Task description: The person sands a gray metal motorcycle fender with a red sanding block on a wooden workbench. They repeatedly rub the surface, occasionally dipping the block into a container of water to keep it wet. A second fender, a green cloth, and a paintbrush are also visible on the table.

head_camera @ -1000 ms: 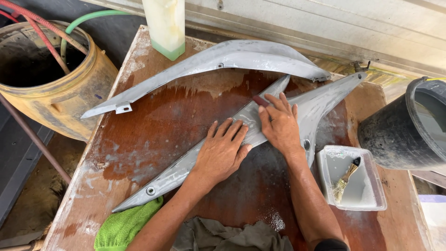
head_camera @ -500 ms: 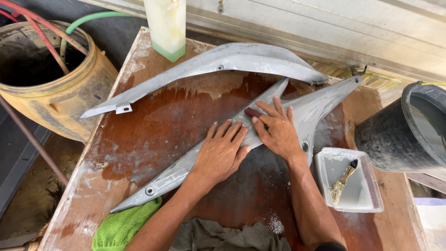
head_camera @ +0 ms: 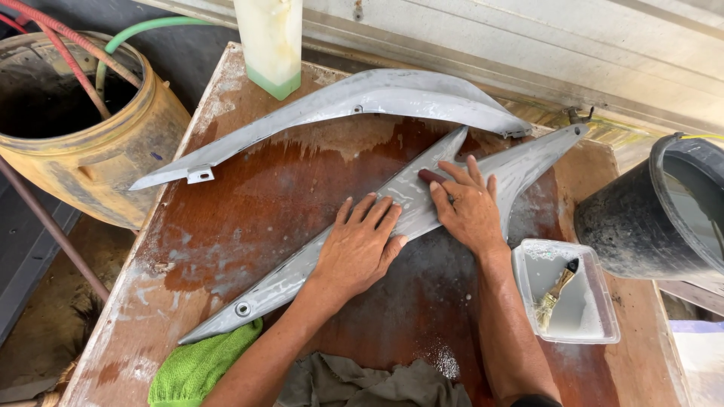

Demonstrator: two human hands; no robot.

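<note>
The left hand [head_camera: 360, 245] lies flat with spread fingers on the long grey panel [head_camera: 302, 267], grasping nothing; I think it presses the panel so that it does not slide on the wet wooden table [head_camera: 249, 203]. The right hand [head_camera: 469, 207] holds a small dark red pad [head_camera: 431, 176] under its fingertips against the panel's middle. A second grey panel [head_camera: 362, 94] rests apart, farther back.

Workshop, wet workbench [head_camera: 226, 226], grey fairing panels [head_camera: 354, 98]

Grey fairing panels [head_camera: 392, 203], white streaks. Counter [head_camera: 249, 218] wet red-brown. Sanding piece [head_camera: 431, 176] maroon. Rag [head_camera: 200, 365] lime green. Drum [head_camera: 90, 151] yellow. Bucket [head_camera: 641, 218] black.
</note>
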